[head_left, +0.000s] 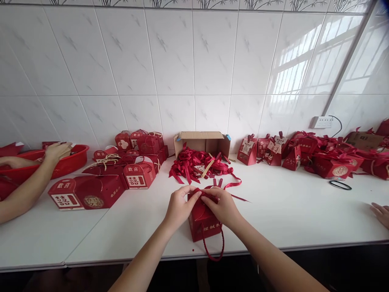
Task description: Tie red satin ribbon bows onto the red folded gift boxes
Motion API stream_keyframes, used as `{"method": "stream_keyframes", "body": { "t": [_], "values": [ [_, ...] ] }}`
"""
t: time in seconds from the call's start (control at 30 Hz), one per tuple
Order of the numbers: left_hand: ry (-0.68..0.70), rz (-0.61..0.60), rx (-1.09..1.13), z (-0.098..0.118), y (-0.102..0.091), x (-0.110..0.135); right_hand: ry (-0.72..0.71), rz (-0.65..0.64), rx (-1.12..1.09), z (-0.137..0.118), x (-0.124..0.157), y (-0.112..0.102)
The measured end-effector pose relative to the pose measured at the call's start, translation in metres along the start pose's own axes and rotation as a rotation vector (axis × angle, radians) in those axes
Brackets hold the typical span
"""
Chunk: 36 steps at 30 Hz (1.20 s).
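A small red gift box (206,223) with pale lettering stands near the front edge of the white table. Out of its front hangs a loop of red braided cord (214,258), which dips below the table edge. My left hand (180,205) pinches at the box's top from the left, thumb and fingertips together. Opposite it, my right hand (223,207) pinches at the same spot, and the thumbs almost meet. Whether a cord end or the box flap lies between the fingertips is hidden. Just behind the hands lie dark red flat tags (217,182) and a strand of red ribbon (233,183).
Behind, an open cardboard box (202,140) spills tangled red ribbons (194,160). Finished-looking red boxes (97,192) stand left; more boxes (331,164) crowd the right. A black ring (340,185) lies there. Other people's hands (59,151) work over a red basin (73,164); another hand (381,213) rests far right.
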<state>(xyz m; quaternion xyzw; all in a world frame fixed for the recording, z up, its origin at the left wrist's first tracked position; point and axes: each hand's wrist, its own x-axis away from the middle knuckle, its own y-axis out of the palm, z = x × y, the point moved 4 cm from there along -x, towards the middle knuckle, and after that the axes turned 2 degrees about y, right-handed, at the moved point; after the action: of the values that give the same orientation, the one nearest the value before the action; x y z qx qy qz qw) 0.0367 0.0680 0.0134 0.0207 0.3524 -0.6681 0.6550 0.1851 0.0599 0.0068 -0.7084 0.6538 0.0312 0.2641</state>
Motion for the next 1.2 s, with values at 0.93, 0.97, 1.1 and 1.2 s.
{"method": "stream_keyframes", "body": {
  "t": [0.93, 0.97, 1.1, 1.2],
  "values": [
    [-0.054, -0.055, 0.162, -0.001, 0.011, 0.001, 0.374, -0.116, -0.447, 0.011, 0.001, 0.0],
    [-0.059, -0.065, 0.191, -0.002, 0.012, 0.001, 0.371, -0.141, -0.479, 0.011, 0.001, 0.001],
    [-0.088, 0.02, 0.26, -0.007, 0.011, 0.005, 0.385, -0.118, -0.52, 0.013, 0.002, 0.0],
    [-0.049, 0.021, 0.221, -0.004, 0.01, 0.01, 0.413, -0.076, -0.518, 0.013, 0.003, -0.002]
  ]
}}
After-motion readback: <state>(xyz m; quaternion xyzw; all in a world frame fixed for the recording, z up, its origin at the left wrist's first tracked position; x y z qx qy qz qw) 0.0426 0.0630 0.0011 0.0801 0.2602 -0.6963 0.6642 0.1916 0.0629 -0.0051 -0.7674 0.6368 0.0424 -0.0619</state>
